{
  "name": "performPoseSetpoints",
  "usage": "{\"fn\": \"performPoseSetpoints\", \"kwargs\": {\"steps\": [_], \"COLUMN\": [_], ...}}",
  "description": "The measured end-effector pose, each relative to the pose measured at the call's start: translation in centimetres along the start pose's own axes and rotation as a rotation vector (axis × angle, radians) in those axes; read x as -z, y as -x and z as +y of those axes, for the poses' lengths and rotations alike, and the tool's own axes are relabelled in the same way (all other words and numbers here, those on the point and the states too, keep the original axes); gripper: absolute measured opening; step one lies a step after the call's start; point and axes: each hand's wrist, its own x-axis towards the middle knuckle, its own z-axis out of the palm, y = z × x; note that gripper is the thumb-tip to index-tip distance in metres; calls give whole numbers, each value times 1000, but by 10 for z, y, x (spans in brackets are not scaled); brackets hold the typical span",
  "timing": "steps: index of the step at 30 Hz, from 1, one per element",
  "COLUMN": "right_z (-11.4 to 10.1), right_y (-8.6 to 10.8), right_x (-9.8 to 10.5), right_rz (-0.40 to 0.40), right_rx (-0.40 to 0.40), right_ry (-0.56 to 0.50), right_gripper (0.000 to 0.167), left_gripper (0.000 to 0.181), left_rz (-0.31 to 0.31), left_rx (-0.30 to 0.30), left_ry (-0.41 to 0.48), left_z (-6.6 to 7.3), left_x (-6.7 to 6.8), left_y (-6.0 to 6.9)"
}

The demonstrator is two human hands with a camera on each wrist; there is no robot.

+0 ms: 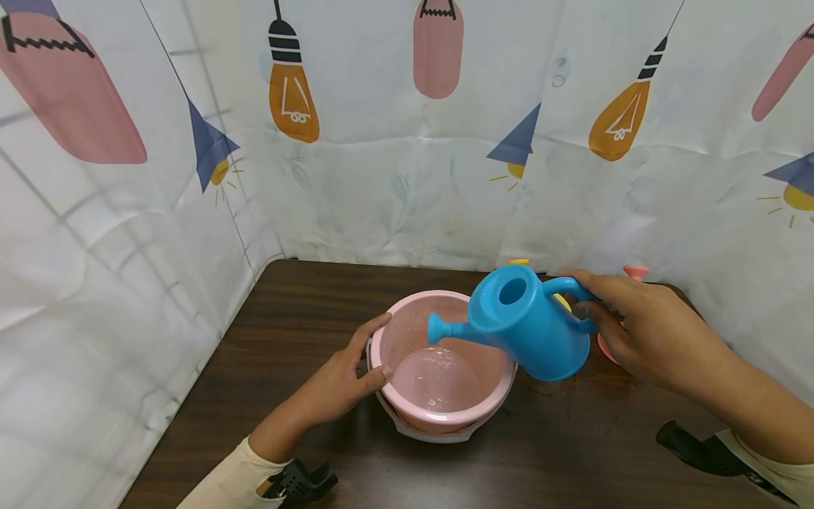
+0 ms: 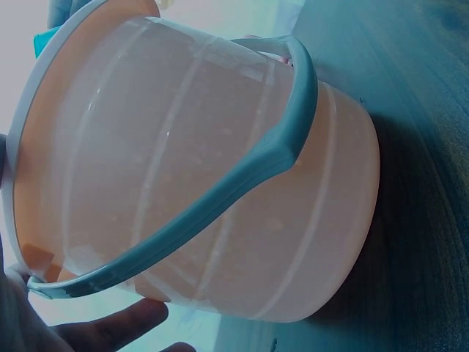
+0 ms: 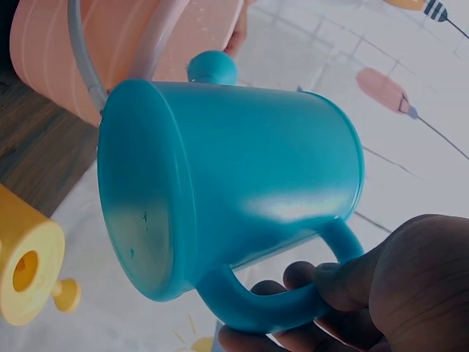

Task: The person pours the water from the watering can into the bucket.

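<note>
A pink bucket (image 1: 407, 417) stands on the table, its pale handle (image 2: 242, 176) hanging down the outside. My left hand (image 1: 350, 371) holds its left rim, thumb and index finger on the edge; other fingers (image 2: 124, 323) lie along the outer wall in the left wrist view. With my right hand (image 1: 629, 325) I grip the handle of a blue watering can (image 1: 540, 332), fingers curled round it. The can tilts left, its spout (image 1: 445, 330) over the bucket's opening. Glints show on the bucket's floor; whether water leaves the spout I cannot tell.
Behind the blue can stands a yellow watering can (image 3: 26, 257), mostly hidden in the head view. A pink object (image 1: 636, 272) with a flared tip shows past my right hand. Patterned white cloth (image 1: 381, 198) hangs along the table's back and left edges.
</note>
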Motion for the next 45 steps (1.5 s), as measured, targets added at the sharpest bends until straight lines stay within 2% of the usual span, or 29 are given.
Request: {"fn": "performPoseSetpoints", "kwargs": {"steps": [45], "right_z": [-1], "right_y": [-2], "right_x": [1], "right_rz": [-9], "right_rx": [14], "right_ry": [23], "right_gripper": [61], "left_gripper": [75], "left_rz": [4], "left_rx": [8], "left_ry": [4], "left_z": [1], "left_x": [0], "left_y": [0]}}
